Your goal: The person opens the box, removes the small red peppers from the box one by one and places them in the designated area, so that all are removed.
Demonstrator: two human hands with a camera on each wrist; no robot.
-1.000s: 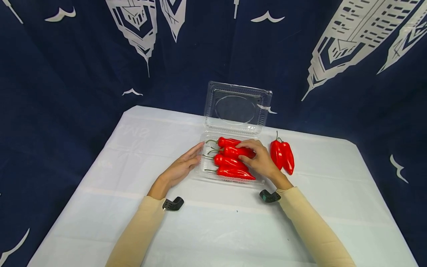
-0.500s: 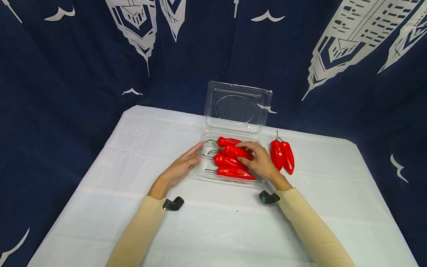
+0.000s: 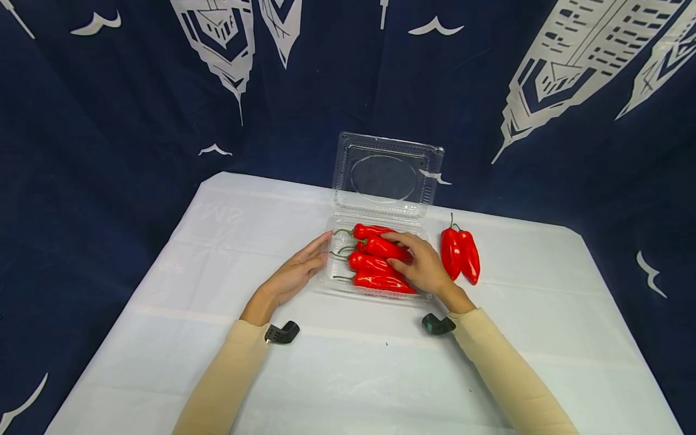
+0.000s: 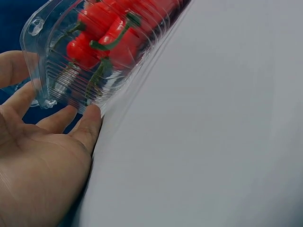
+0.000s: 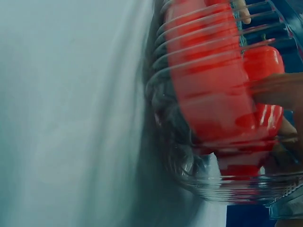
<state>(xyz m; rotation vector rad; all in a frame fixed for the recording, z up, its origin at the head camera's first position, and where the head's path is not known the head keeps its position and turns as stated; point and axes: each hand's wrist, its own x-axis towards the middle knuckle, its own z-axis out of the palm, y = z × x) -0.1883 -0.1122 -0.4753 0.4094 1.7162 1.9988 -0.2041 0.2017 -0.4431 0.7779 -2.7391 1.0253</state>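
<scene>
A clear plastic clamshell container (image 3: pixel 337 283) stands open in the head view with several red peppers (image 3: pixel 383 281) lying side by side in it, green stems to the left. My right hand (image 3: pixel 429 266) reaches in from the right, its thumb and fingers gripping a red pepper (image 3: pixel 380 246) that lies over the others. At the container's left end, my left hand (image 3: pixel 293 275) rests with its fingers extended against the wall. The left wrist view shows the left fingertips (image 4: pixel 91 113) at the ribbed plastic and the stems inside. The right wrist view is blurred.
Two more red peppers (image 3: pixel 469 257) lie together on the white-covered table (image 3: pixel 348 374), just right of the container. The transparent lid (image 3: pixel 383 178) stands up behind, in front of a dark blue curtain (image 3: pixel 348 78) with white prints.
My right hand and the pepper in it have shifted slightly left and down into the container. The left hand has stayed in place.
</scene>
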